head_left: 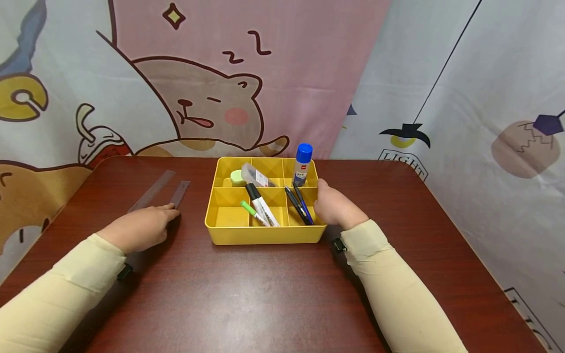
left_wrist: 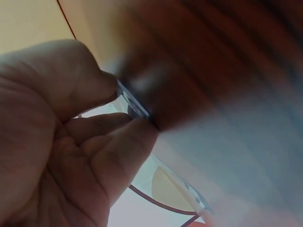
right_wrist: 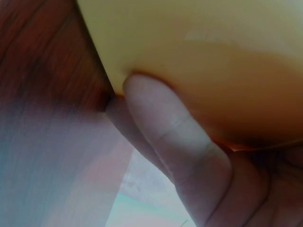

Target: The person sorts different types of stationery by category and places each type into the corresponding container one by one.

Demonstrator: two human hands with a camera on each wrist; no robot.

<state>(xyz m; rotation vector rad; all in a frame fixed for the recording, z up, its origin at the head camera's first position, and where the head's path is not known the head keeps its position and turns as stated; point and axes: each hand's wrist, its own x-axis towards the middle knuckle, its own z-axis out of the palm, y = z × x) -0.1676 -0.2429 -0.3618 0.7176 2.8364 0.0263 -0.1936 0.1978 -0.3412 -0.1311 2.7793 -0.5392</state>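
Note:
My left hand (head_left: 143,226) pinches a short clear ruler (head_left: 181,191) at its near end, low over the table. In the left wrist view, thumb and fingers close on the thin ruler edge (left_wrist: 135,101). A longer clear ruler (head_left: 152,190) lies just left of it, partly hidden by the hand. My right hand (head_left: 337,205) grips the right side of a yellow compartment box (head_left: 265,236). Up close, a finger presses the box's outer wall (right_wrist: 213,61); the thumb cannot be made out there.
Inside the box are a glue stick (head_left: 302,165), a pale green eraser-like piece (head_left: 237,177), a clear case (head_left: 258,176), black-and-white markers (head_left: 264,205), a green marker (head_left: 253,213) and dark pens (head_left: 300,205). A patterned curtain (head_left: 309,73) stands behind the brown table (head_left: 247,294).

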